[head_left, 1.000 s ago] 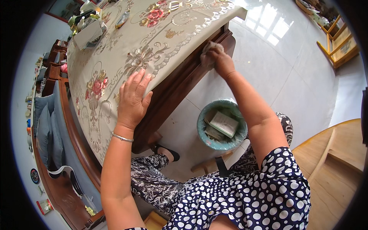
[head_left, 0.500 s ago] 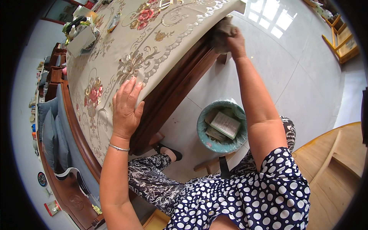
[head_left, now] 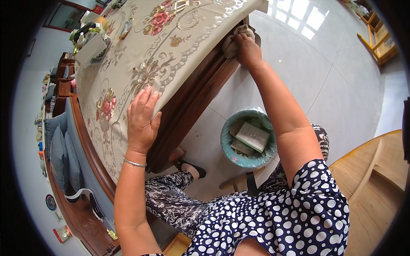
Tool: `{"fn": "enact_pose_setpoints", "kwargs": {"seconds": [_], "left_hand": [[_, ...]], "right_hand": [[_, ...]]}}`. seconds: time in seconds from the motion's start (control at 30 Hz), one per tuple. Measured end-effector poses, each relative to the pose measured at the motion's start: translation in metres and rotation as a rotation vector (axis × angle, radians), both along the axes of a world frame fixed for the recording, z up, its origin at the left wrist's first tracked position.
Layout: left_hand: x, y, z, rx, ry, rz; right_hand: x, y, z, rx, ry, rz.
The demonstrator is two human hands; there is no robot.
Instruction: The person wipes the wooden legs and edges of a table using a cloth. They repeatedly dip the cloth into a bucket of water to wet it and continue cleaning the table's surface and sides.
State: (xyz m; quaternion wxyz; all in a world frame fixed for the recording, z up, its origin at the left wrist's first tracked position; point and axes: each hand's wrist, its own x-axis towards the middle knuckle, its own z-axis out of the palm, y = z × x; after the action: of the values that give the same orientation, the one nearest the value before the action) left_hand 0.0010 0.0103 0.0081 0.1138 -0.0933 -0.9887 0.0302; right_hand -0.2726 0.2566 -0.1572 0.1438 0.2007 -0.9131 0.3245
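A floral cream tablecloth [head_left: 171, 64] covers a dark wooden table, whose carved side edge [head_left: 192, 100] shows below the cloth. My left hand [head_left: 143, 119] lies flat on the cloth near its edge, fingers stretched out and nothing in them. At the far right end of the wooden edge, my right hand [head_left: 249, 51] is closed round a crumpled greyish-beige cloth [head_left: 231, 46] and presses it against the wood. Part of that cloth is hidden by the hand.
On the floor below stands a teal bin [head_left: 235, 160], lined with a bag and holding a box. A round wooden table [head_left: 363, 179] is at the right, a yellow wooden chair [head_left: 378, 38] farther off. A sofa with blue-grey cushions [head_left: 60, 153] stands left. A clear box [head_left: 92, 49] sits on the tablecloth.
My right hand has shifted slightly left along the wooden edge with the crumpled cloth. The left hand stays flat in the same place on the tablecloth.
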Motion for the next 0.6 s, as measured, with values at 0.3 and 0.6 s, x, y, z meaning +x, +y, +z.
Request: {"fn": "enact_pose_setpoints", "kwargs": {"seconds": [0.3,0.6], "left_hand": [[0.000,0.000,-0.001,-0.002,0.025,-0.002],[0.002,-0.002,-0.004,-0.011,0.038,0.004]], "right_hand": [[0.045,-0.017,0.001,0.128,0.048,0.160],[0.116,-0.056,-0.006,0.197,0.241,0.409]]}}
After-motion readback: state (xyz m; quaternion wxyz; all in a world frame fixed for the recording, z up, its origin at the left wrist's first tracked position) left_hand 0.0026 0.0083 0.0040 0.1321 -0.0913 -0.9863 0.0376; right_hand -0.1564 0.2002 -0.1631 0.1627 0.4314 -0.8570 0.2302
